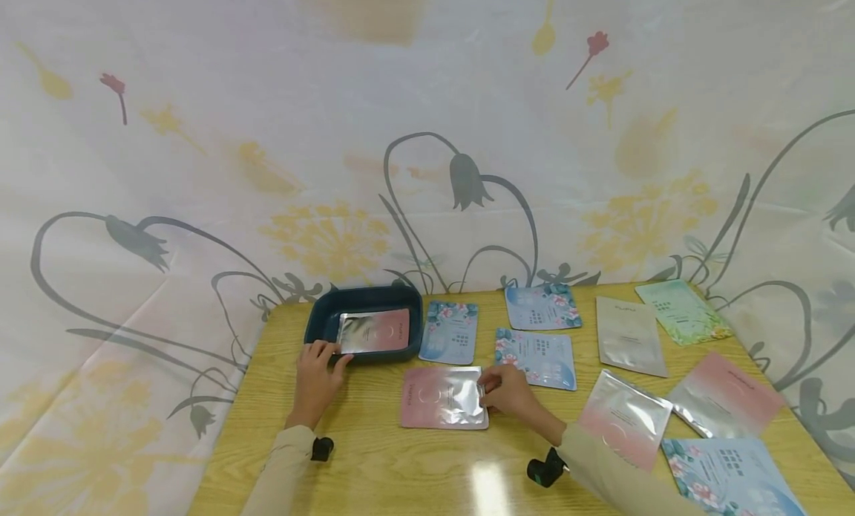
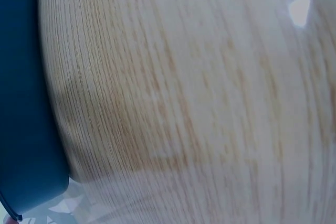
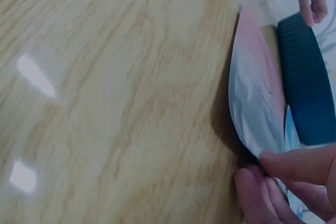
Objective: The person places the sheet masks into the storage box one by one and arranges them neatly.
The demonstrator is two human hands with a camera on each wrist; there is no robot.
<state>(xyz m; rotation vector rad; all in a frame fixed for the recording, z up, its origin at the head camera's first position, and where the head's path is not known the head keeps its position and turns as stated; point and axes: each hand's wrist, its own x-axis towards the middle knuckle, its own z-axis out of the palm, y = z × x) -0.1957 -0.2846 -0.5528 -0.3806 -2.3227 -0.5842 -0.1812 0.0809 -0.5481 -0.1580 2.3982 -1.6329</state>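
With thumb and fingers, my right hand [image 1: 511,393] pinches the right edge of a pink-and-silver face mask sachet [image 1: 434,399]. In the right wrist view the sachet [image 3: 255,87] tilts, the pinched edge between thumb [image 3: 299,165] and fingers. My left hand [image 1: 318,379] grips the near left corner of a dark blue plastic basin [image 1: 381,358]. Inside the basin lies another pink-and-silver sachet [image 1: 390,330]. The left wrist view shows the basin's outer wall [image 2: 26,93] beside the wood-grain table; the hand is almost wholly out of that view.
A blue floral sachet [image 1: 449,332] lies just right of the basin. Two more blue ones [image 1: 542,308] sit further right. Beyond them are a silver-beige sachet [image 1: 630,338], a green one [image 1: 681,312], and pink-and-silver ones [image 1: 728,397]. A patterned curtain [image 1: 441,226] stands behind the table.
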